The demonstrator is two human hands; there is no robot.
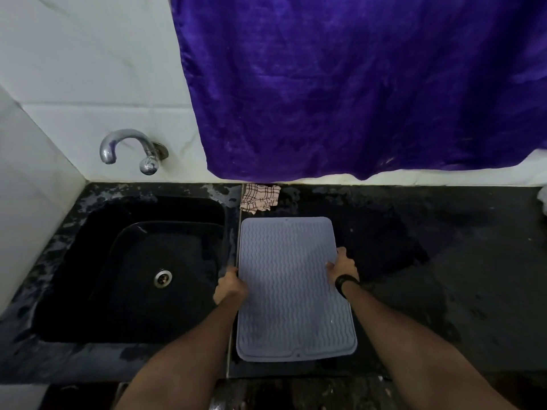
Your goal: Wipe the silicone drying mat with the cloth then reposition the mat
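A pale lilac silicone drying mat (291,291) with wavy ridges lies lengthwise on the black counter, just right of the sink. My left hand (231,287) grips its left long edge about halfway along. My right hand (342,267), with a black band on the wrist, grips the right long edge opposite. A crumpled checked cloth (260,198) lies on the counter behind the mat's far end, against the wall, touched by neither hand.
A black sink (88,291) with a metal drain sits left of the mat, a chrome tap (130,149) on the tiled wall above it. A purple curtain (355,84) hangs over the counter's back. The black counter (458,261) stretches right; something white (543,199) lies at its far right edge.
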